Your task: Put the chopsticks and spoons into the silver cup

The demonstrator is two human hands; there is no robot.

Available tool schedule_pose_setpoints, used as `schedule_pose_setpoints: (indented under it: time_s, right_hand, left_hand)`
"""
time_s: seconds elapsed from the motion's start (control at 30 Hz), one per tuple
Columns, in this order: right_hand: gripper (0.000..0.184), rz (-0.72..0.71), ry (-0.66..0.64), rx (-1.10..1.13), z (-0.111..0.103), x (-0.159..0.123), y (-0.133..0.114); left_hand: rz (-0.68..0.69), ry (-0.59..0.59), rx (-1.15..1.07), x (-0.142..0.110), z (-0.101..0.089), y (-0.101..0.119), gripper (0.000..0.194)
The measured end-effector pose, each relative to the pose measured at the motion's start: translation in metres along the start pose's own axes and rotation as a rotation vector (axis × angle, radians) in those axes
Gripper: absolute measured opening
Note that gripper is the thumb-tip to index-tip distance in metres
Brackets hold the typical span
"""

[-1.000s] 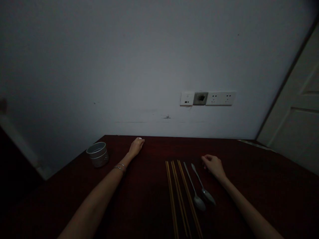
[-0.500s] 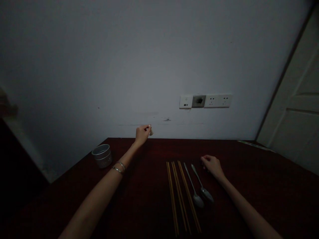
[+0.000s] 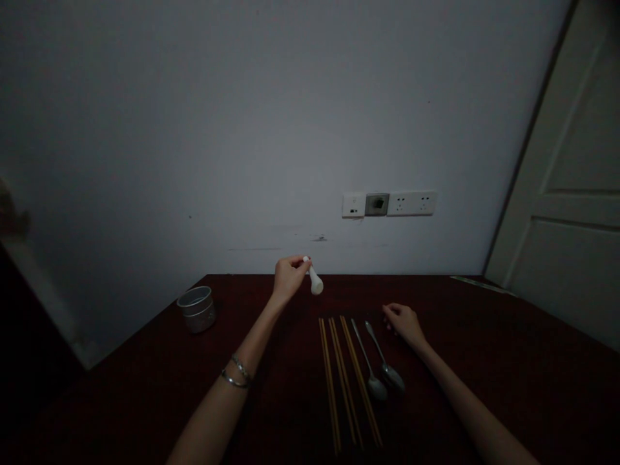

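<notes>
My left hand (image 3: 289, 278) is raised above the dark red table (image 3: 484, 361), its fingers pinched on the handle of a small white spoon (image 3: 314, 279) that hangs tilted down to the right. My right hand (image 3: 403, 321) rests on the table with its fingers curled, just right of the handle ends of two metal spoons (image 3: 378, 361). Several wooden chopsticks (image 3: 345, 381) lie side by side to the left of those spoons, below the white spoon. Whether the right hand holds anything is hidden.
A small metal cup (image 3: 196, 308) stands at the table's far left, near the wall. A row of wall sockets (image 3: 389, 203) sits above the table's back edge. A white door (image 3: 566, 194) is at the right.
My left hand lifted the white spoon off the table near the back edge and carried it right, towards the chopsticks. My right hand stayed put beside the metal spoons.
</notes>
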State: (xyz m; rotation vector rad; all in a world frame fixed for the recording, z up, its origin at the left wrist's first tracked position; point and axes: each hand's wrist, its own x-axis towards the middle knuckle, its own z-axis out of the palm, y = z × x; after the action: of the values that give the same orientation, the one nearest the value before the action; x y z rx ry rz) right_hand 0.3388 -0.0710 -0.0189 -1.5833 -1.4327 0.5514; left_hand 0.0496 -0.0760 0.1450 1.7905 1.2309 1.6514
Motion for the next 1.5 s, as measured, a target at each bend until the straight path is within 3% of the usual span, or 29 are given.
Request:
schedule_pose_setpoints:
  time_s: [0.23,0.3,0.4,0.53,0.63,0.8,1.0,1.1,1.3,1.5]
  right_hand:
    - [0.032,0.051,0.034,0.148,0.002,0.002,-0.006]
    - [0.031,0.029,0.067,0.177,0.0,0.003,-0.025]
    - [0.029,-0.18,0.095,0.181,0.0,-0.004,-0.074]
    - [0.032,-0.391,-0.049,0.159,0.008,-0.027,-0.136]
    - [0.032,-0.471,-0.06,0.088,0.015,-0.044,-0.155]
    - [0.02,-0.497,0.023,-0.099,0.015,-0.058,-0.161]
    - [0.022,-0.56,0.072,-0.283,0.009,-0.061,-0.165]
    - [0.022,-0.565,-0.008,-0.181,0.007,-0.058,-0.165]
    - [0.026,-0.538,-0.306,0.106,0.0,-0.055,-0.168]
    - [0.028,-0.498,-0.419,0.188,0.001,-0.055,-0.168]
  left_hand:
    - [-0.031,-0.052,0.039,-0.008,0.001,-0.01,0.019]
    - [-0.044,-0.081,0.037,-0.012,0.003,-0.011,0.019]
    - [-0.045,-0.107,0.049,-0.02,0.009,-0.01,0.02]
    - [-0.004,-0.116,0.052,-0.032,0.021,-0.003,0.02]
    - [0.024,-0.109,0.031,-0.042,0.028,0.004,0.02]
    - [0.083,-0.062,0.005,-0.055,0.034,0.011,0.019]
    - [0.092,-0.06,-0.045,-0.054,0.034,0.014,0.017]
    - [0.026,-0.115,-0.145,-0.051,0.033,0.015,0.022]
    - [-0.103,-0.191,-0.339,-0.046,0.034,0.014,0.026]
    - [-0.146,-0.235,-0.397,-0.048,0.035,0.01,0.028]
